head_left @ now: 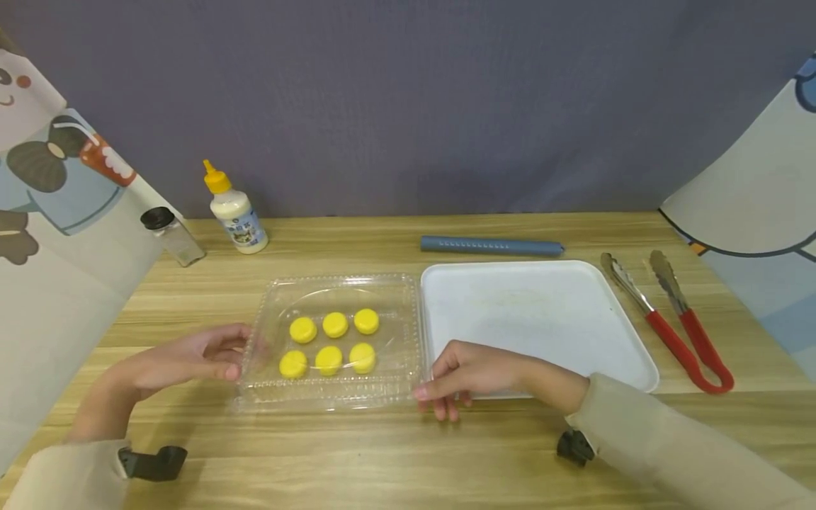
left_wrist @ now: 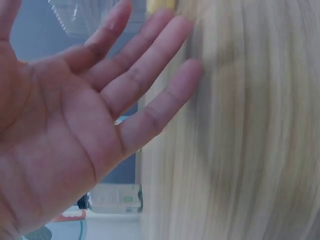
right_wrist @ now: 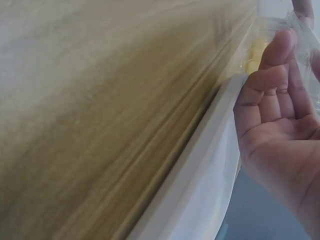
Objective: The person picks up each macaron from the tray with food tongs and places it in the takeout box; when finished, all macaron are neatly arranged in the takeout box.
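A clear plastic clamshell box (head_left: 397,354) lies on the table between the hands, its lid over several yellow round pieces (head_left: 329,360) in two rows. The left hand (head_left: 191,358) is at the box's left side, fingertips right at its wall. In the left wrist view the left hand's fingers (left_wrist: 145,75) are spread and fairly straight. With thumb and curled fingers, the right hand (head_left: 468,375) pinches the box's front right corner. Clear plastic (right_wrist: 300,30) shows between the right hand's thumb and fingertips in the right wrist view.
A white tray (head_left: 535,319) adjoins the box on the right, under the right wrist. Red-handled tongs (head_left: 682,340) lie farther right. Behind are a blue-grey bar (head_left: 491,246), a yellow-capped squeeze bottle (head_left: 239,219) and a black-lidded jar (head_left: 178,241).
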The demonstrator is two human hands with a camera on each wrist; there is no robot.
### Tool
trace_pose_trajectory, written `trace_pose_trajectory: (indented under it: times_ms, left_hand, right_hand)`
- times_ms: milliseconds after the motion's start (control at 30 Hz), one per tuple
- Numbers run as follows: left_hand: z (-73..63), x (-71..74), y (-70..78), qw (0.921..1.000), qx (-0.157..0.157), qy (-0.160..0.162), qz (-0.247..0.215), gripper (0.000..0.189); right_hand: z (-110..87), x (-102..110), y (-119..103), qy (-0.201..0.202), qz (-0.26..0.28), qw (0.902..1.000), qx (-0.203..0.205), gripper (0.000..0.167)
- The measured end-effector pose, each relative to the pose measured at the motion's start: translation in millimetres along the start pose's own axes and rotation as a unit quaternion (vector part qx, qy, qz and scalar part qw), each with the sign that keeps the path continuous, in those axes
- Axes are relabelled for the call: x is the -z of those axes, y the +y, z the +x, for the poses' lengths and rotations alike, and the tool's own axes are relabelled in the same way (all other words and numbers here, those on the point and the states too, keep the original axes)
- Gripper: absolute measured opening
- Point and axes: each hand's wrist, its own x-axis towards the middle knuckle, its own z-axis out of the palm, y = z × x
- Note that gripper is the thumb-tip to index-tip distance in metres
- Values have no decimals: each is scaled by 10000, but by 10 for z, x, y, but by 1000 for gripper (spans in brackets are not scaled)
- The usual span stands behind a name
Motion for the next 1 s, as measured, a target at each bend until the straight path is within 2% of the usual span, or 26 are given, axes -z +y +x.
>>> trace_pose_trajectory:
  times_ms: [133, 233, 367, 533, 667, 800, 900, 1000]
  left_hand:
    - [-57, -4, -81, 9977, 220, -449, -461, 96]
    - [-75, -29, -98, 9963, 268, -574, -588, 97]
    - [-63, -43, -56, 9971, 163, -527, -516, 79]
    - [-23, -25, 41, 9990, 299, -314, -83, 58]
    - [-6, -9, 60, 9984, 516, -215, 75, 68]
    - [12, 2, 80, 9981, 451, -425, -45, 59]
    - [36, 7, 118, 9975, 205, -667, -124, 43]
    - [47, 4, 142, 9975, 153, -693, -69, 39]
  right_hand:
    - [-3, -18, 5, -7, 160, 9999, 58, 43]
    - [-5, -17, 0, 20, 131, 9999, 35, 43]
    - [-8, -10, -22, 97, -5, 10000, -17, 41]
    - [-4, 1, -59, 390, -147, 9991, -91, 38]
    - [-3, 8, -81, 582, -147, 9981, -167, 38]
    - [-2, 6, -79, 592, -28, 9980, -215, 39]
    - [3, 3, -78, 594, 47, 9980, -216, 39]
    - [9, 5, -80, 610, 72, 9979, -186, 39]
